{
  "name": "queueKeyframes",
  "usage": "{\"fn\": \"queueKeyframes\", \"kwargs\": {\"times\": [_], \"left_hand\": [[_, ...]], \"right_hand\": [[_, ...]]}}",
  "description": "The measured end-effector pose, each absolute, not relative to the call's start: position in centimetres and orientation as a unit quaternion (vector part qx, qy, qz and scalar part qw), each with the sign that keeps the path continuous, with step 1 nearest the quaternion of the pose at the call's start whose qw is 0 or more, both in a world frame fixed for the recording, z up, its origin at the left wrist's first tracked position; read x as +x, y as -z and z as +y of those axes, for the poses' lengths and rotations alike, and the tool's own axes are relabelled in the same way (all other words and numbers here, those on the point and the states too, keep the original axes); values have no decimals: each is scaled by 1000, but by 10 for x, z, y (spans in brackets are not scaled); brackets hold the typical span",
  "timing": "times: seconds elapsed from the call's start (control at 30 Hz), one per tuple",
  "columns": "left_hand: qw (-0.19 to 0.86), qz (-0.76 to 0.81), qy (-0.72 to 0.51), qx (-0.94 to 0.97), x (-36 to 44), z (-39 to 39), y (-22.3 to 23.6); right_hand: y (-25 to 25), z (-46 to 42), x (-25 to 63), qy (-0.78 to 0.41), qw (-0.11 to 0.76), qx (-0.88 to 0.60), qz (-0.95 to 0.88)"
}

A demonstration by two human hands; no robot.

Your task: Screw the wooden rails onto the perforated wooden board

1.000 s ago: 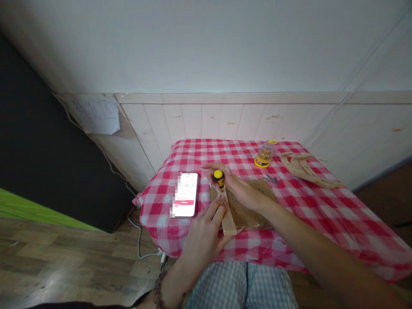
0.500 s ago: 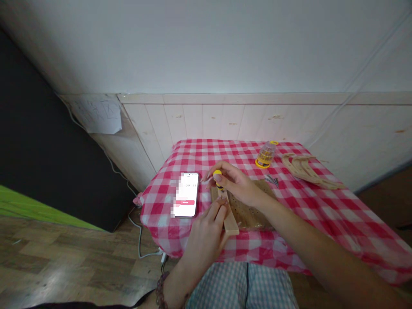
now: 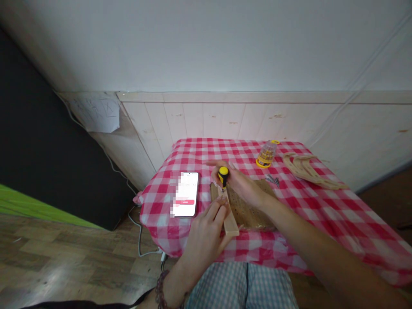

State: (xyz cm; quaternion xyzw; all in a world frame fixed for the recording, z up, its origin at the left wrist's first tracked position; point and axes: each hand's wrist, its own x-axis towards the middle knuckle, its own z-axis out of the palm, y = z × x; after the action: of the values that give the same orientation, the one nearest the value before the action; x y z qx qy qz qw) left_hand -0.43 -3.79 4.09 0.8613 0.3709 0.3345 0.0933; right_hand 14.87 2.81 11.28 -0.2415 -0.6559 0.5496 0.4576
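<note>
My right hand [image 3: 236, 180] is closed about a small yellow-and-black screwdriver [image 3: 223, 175], which stands nearly upright with its tip at the far part of a pale wooden strip [image 3: 231, 224]. One finger of that hand reaches out to the left. From the near side, my left hand [image 3: 209, 225] grips the strip, its fingertips pressed on top close to the screwdriver's tip. Beneath the strip lies a brown board [image 3: 249, 212] dotted with small holes. Whether a screw sits under the tip is too small to tell.
A phone [image 3: 186, 195] with a lit screen lies left of the board. Behind it, to the right, stand a clear container with a yellow base [image 3: 266, 154], several small metal pieces [image 3: 273, 180] and curved wooden parts [image 3: 304, 171]. All rest on a red-and-white checked tablecloth [image 3: 219, 152].
My right hand has shifted slightly and its fingers have rolled on the screwdriver, so more of the handle shows. My left hand and the wooden strip stay put.
</note>
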Motion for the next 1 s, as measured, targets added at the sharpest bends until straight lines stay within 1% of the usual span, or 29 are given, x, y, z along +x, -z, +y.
{"fn": "queueKeyframes", "kwargs": {"times": [0.2,0.43,0.57,0.67,0.77,0.87,1.0], "left_hand": [[92,365,-338,863,-4,-37,-40],[90,371,-332,862,-5,-36,-38],[93,367,-337,862,-5,-36,-37],[96,367,-337,862,-5,-36,-39],[95,365,-337,863,-5,-36,-40],[91,364,-341,862,-5,-37,-40],[94,363,-341,862,-5,-36,-38]], "right_hand": [[-123,25,157,-494,446,-247,-705],[-117,24,153,-529,471,-241,-663],[-112,25,153,-459,490,-276,-687],[-109,25,153,-444,485,-278,-700],[-109,25,153,-482,474,-270,-685],[-113,22,155,-512,445,-268,-684],[-121,20,158,-471,440,-267,-716]]}}
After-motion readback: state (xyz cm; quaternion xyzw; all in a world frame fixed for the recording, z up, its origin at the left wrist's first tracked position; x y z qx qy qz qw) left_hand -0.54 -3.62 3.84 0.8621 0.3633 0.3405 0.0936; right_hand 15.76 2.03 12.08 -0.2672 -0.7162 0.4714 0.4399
